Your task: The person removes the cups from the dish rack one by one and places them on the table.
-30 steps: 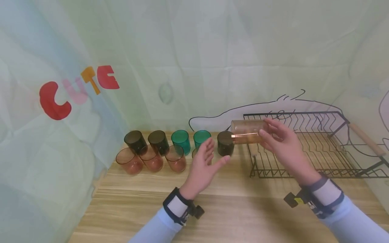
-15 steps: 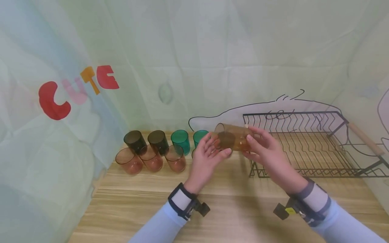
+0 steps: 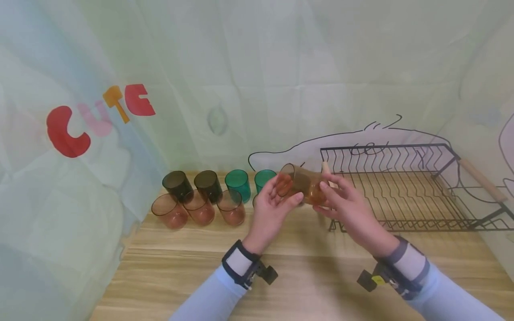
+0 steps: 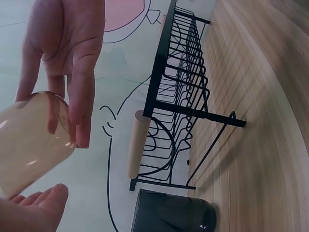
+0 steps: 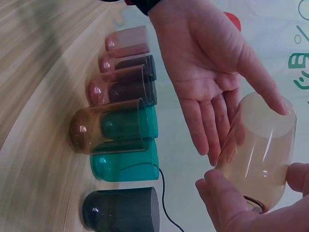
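My right hand (image 3: 345, 200) grips a clear amber drinking glass (image 3: 309, 185) near its base, with thumb on the near side. The glass lies tilted on its side in the air, its mouth toward my left hand (image 3: 269, 207). The left thumb rests at the rim, and the left fingers lie round the far side, showing through the glass. In the right wrist view, the left palm (image 5: 207, 58) faces the camera. Behind the hands, a dark glass (image 5: 120, 210) and an amber glass (image 5: 108, 128) stand on the table, mostly hidden in the head view.
To the left stand pink glasses (image 3: 201, 209) in front of dark glasses (image 3: 176, 183) and teal glasses (image 3: 238, 183). A black wire dish rack (image 3: 401, 191) with wooden handles stands on the right of the wooden table (image 3: 180, 267). A printed cloth (image 3: 281, 89) hangs behind.
My right hand has brought the amber glass left from in front of the rack and tilted it. The left hand has moved slightly right and come round its mouth end.
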Action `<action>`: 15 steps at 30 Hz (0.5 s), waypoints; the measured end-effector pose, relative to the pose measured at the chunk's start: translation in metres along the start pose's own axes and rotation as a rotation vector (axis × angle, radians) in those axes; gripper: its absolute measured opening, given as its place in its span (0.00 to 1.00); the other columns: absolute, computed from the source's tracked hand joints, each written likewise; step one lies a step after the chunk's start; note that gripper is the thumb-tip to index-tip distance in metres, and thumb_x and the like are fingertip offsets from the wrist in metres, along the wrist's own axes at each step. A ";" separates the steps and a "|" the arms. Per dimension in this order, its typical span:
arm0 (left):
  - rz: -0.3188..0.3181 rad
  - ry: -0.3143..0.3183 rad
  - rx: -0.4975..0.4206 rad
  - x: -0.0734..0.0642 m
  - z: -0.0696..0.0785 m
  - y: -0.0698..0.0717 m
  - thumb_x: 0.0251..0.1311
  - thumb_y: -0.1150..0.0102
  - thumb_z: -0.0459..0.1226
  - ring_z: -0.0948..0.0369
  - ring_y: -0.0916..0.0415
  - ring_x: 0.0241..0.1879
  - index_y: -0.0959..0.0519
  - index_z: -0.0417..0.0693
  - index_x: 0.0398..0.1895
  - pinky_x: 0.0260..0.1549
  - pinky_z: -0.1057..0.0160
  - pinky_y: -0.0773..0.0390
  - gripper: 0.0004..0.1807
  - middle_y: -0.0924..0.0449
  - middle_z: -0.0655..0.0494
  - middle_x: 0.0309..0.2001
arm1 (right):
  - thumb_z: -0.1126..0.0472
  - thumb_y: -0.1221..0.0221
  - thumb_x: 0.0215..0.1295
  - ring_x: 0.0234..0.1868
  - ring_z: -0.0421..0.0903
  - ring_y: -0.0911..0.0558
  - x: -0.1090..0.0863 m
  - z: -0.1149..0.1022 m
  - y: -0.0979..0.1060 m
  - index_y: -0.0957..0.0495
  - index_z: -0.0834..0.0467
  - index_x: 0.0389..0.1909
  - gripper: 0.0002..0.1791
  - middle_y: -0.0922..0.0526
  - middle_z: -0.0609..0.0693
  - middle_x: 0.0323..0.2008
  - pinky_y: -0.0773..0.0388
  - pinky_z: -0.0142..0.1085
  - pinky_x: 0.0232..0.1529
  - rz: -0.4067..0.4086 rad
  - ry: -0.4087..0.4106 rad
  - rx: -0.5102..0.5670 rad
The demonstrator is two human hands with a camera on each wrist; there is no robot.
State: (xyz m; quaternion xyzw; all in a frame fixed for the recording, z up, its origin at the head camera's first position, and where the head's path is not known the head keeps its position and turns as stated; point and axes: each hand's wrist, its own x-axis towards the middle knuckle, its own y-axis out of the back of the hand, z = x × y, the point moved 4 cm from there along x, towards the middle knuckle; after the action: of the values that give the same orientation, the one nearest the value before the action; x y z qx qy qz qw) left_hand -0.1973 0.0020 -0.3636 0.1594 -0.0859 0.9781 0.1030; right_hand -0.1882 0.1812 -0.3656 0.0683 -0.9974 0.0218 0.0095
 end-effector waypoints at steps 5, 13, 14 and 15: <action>-0.009 -0.006 -0.023 0.000 0.000 -0.001 0.55 0.36 0.37 0.50 0.34 0.58 0.39 0.37 0.63 0.54 0.60 0.33 0.34 0.31 0.45 0.58 | 0.45 0.45 0.65 0.50 0.53 0.24 -0.001 0.003 0.002 0.41 0.54 0.64 0.31 0.33 0.57 0.58 0.25 0.43 0.45 0.002 -0.006 -0.017; -0.025 0.000 -0.008 0.000 0.005 0.001 0.54 0.35 0.38 0.54 0.30 0.55 0.37 0.39 0.61 0.52 0.59 0.31 0.33 0.28 0.46 0.55 | 0.43 0.47 0.65 0.55 0.49 0.27 -0.001 0.010 0.006 0.37 0.55 0.63 0.30 0.31 0.54 0.58 0.26 0.42 0.46 -0.052 -0.011 -0.170; -0.025 -0.006 -0.011 0.000 0.006 0.001 0.54 0.35 0.38 0.53 0.30 0.54 0.37 0.39 0.61 0.52 0.59 0.31 0.33 0.28 0.46 0.55 | 0.43 0.47 0.65 0.55 0.49 0.28 -0.001 0.010 0.007 0.37 0.55 0.63 0.30 0.31 0.53 0.58 0.26 0.42 0.47 -0.055 -0.001 -0.204; -0.025 -0.012 -0.012 0.000 0.007 0.001 0.54 0.35 0.37 0.53 0.30 0.54 0.37 0.39 0.61 0.52 0.58 0.30 0.33 0.28 0.45 0.54 | 0.42 0.48 0.66 0.56 0.48 0.28 -0.001 0.010 0.008 0.37 0.55 0.63 0.31 0.32 0.52 0.59 0.26 0.42 0.47 -0.053 0.008 -0.240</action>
State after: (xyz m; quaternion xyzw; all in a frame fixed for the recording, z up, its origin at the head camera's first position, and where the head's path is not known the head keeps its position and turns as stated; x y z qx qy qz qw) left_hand -0.1955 -0.0008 -0.3577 0.1655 -0.0906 0.9752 0.1159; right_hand -0.1887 0.1891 -0.3764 0.0930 -0.9906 -0.0979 0.0224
